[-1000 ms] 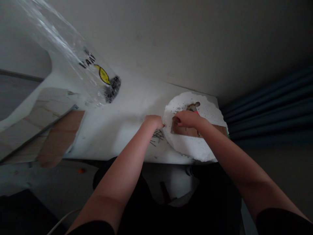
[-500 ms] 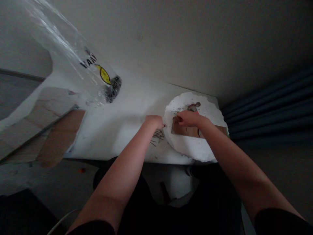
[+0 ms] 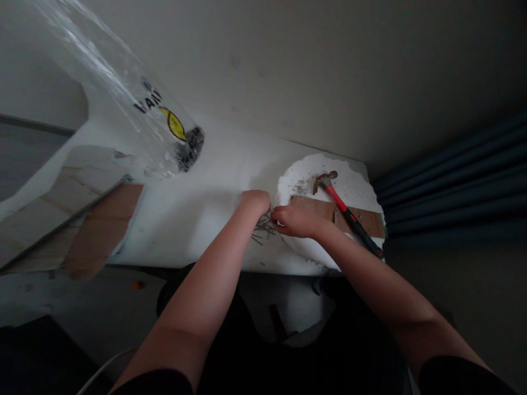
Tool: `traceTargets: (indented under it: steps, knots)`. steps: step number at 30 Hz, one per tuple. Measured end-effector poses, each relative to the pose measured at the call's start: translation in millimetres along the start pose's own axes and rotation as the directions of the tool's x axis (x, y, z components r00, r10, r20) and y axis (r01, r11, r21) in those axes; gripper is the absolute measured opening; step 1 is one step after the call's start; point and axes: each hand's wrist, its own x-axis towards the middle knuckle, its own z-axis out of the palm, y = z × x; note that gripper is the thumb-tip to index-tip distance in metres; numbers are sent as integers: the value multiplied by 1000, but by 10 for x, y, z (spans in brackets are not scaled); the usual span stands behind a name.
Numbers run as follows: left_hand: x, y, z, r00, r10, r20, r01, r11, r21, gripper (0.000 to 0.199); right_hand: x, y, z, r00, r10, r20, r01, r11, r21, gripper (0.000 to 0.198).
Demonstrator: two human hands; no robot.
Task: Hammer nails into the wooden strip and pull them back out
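Note:
My left hand (image 3: 258, 201) is curled closed just above a small pile of thin nails (image 3: 263, 226) on the white table (image 3: 181, 219). What it holds, if anything, is hidden. My right hand (image 3: 298, 221) is beside it, fingertips pinched together near the left hand and the nails; anything between them is too small to make out. To its right, a claw hammer (image 3: 338, 202) with a red and black handle lies across a brown strip of board (image 3: 366, 220). The strip rests on a round, rough-edged white slab (image 3: 349, 176), with dark specks scattered near the hammer head.
A clear plastic bag (image 3: 135, 104) with dark contents at its bottom stands at the back left. Brown panels (image 3: 106, 230) lie at the table's left end. The wall borders the back, and dark curtains (image 3: 457, 181) hang at the right.
My right hand has moved left and slightly down, from the board's left end to beside my left hand. The hammer and more of the board are now uncovered. My left hand has barely shifted.

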Motion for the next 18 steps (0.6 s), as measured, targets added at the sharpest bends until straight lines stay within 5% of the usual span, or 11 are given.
traceTargets:
  steps: [6,9,13,18]
  knots:
    - [2,-9,1,999,-32,2,32,999,12,49,-79,270,-32,952,222,-210,-219,975,35,21]
    - [18,0,7,1000,-23,4,23,1000,-3,49,-223,489,-46,913,343,-220,-335,939,72,15]
    - [27,19,9,1000,-9,24,9,1000,-29,47,-318,662,78,928,353,-118,-337,932,136,11]
    - [50,22,20,999,2,51,-1,1000,-19,48,-264,705,183,915,364,-174,-343,929,141,11]
